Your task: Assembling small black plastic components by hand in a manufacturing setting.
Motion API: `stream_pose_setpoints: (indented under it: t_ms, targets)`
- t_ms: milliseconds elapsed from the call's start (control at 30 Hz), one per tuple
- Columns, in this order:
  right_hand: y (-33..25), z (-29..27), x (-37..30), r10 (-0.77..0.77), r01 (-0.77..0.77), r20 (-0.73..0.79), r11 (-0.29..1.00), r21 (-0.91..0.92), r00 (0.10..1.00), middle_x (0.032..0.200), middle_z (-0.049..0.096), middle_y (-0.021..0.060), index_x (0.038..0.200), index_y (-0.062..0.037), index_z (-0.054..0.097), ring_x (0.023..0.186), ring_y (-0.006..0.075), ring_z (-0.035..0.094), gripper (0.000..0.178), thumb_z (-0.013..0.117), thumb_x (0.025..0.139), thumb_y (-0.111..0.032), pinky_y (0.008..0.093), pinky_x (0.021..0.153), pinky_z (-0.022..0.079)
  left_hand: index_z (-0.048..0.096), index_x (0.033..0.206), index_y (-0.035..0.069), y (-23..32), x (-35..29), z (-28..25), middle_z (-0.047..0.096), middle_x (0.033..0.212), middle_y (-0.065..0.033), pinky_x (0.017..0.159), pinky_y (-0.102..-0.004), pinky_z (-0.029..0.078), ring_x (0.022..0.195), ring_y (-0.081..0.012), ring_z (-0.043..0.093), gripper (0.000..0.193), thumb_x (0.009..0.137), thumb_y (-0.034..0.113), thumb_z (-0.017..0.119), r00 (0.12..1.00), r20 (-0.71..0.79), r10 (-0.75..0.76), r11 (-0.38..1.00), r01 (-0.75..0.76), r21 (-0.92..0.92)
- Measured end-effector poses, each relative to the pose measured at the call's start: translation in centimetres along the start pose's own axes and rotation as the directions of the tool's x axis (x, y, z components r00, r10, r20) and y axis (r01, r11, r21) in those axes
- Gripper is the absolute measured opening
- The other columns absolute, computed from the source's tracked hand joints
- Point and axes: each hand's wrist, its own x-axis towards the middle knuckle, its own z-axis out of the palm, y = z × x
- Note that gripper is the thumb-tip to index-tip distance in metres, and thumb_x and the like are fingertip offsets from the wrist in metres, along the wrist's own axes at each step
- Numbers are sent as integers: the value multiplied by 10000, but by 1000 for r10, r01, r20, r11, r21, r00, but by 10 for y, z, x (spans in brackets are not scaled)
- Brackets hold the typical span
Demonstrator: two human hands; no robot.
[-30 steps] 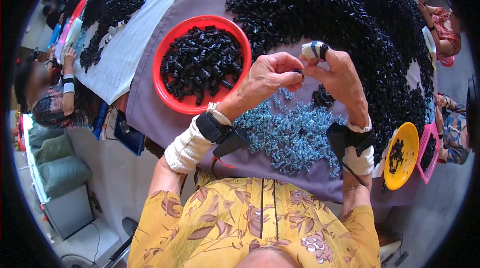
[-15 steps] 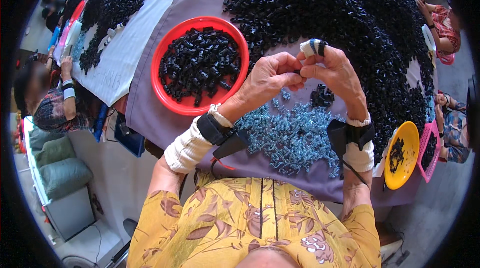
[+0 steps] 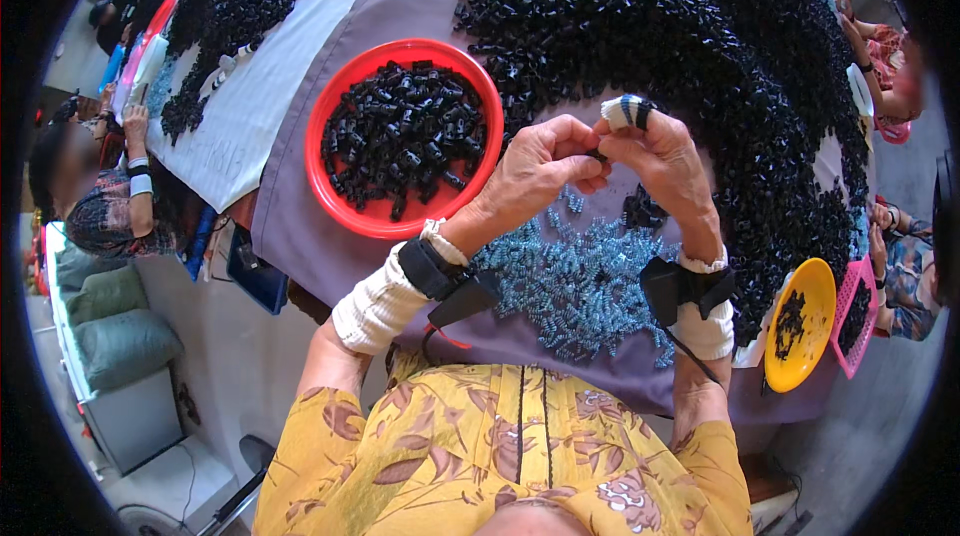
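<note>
My left hand (image 3: pixel 540 174) and my right hand (image 3: pixel 662 158) meet above the table, fingertips pinched together. Between them shows a bit of a small black plastic part (image 3: pixel 597 154), mostly covered by the fingers. A striped cloth wrap (image 3: pixel 626 112) covers one finger of my right hand. Below the hands lies a loose spread of small bluish coil springs (image 3: pixel 580 281). A little cluster of black plastic parts (image 3: pixel 642 208) sits beside my right wrist. To the left of my left hand stands a red round tray (image 3: pixel 316 161) holding many similar black parts.
A large heap of black parts (image 3: pixel 640 26) covers the table's far and right side. At the right edge are a yellow dish (image 3: pixel 822 311) and a pink basket (image 3: pixel 853 341). Another person (image 3: pixel 100 176) sits at the left by a white-covered table (image 3: pixel 225 151); others sit at the right.
The fingers have shifted slightly around the small black part, and my right hand is turned a little. The whole view has moved slightly; both hands stay pinched together.
</note>
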Motion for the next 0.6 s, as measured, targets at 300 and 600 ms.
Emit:
stream_pose_setpoints:
  t_ms: [300, 600]
  targets:
    - [-1, 2, 0, 36, -36, 5, 997, 66, 999, 820, 638, 34, 918, -20, 623, 770, 90, 587, 127, 621, 791, -24, 255, 689, 490, 551, 1015, -24, 2, -4, -3, 631, 885, -90, 722, -273, 531, 805, -154, 638, 182, 843, 26, 583, 999, -34, 5, 1000, -6, -12]
    - [-2, 3, -4, 51, -51, -9, 998, -21, 999, 762, 635, 33, 882, -14, 607, 730, 95, 601, 85, 619, 799, -26, 257, 650, 499, 551, 1009, -22, 1, -5, -3, 638, 874, -90, 727, -269, 525, 794, -151, 636, 174, 851, 43, 586, 999, -34, -7, 998, 5, -70]
